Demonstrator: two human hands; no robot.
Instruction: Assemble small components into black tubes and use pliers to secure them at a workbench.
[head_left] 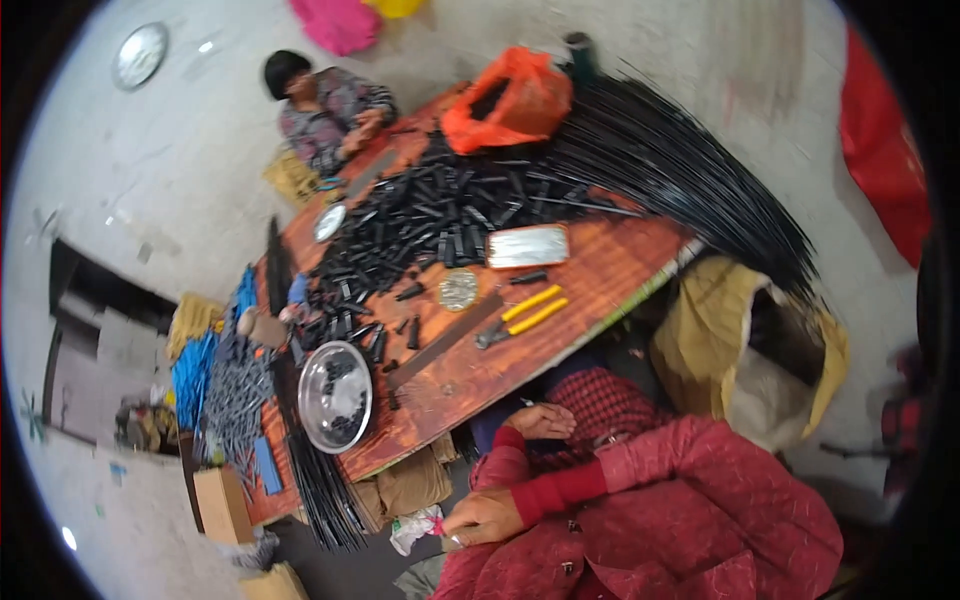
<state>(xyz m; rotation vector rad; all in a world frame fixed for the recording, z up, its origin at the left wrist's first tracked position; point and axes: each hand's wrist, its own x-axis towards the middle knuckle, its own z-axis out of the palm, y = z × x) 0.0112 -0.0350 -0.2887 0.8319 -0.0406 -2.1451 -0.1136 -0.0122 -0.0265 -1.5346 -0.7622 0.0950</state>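
Big wooden table [610, 262] fills the middle, tilted in view. On its far right corner a thick bundle of long black rods [690, 170] fans out past the edge; next to it, at the far edge, an orange plastic bag [510, 98]. A wide heap of short black tubes [430, 220] covers the table's centre & runs toward the left edge. Another person [325, 110] sits at the far left corner, hands on the table. Near the near edge, left side: round metal bowl [335, 396] w/ a few black pieces in it. Just right of the heap a flat silver tray [527, 246], then yellow-handled pliers [520, 318] near the table's middle, w/ a dark flat bar [445, 342] beside them, and a small round metal lid [458, 290] between tray & bowl. Below the near edge, over the lap in red sleeves: left hand [487, 517] fingers pressed together, pinching a small thin piece I can't make out, close to a white-pink wrapper [415, 527]. Right hand [542, 421] sits just under the table's near edge, fingers curled loosely; can't tell if it holds anything.
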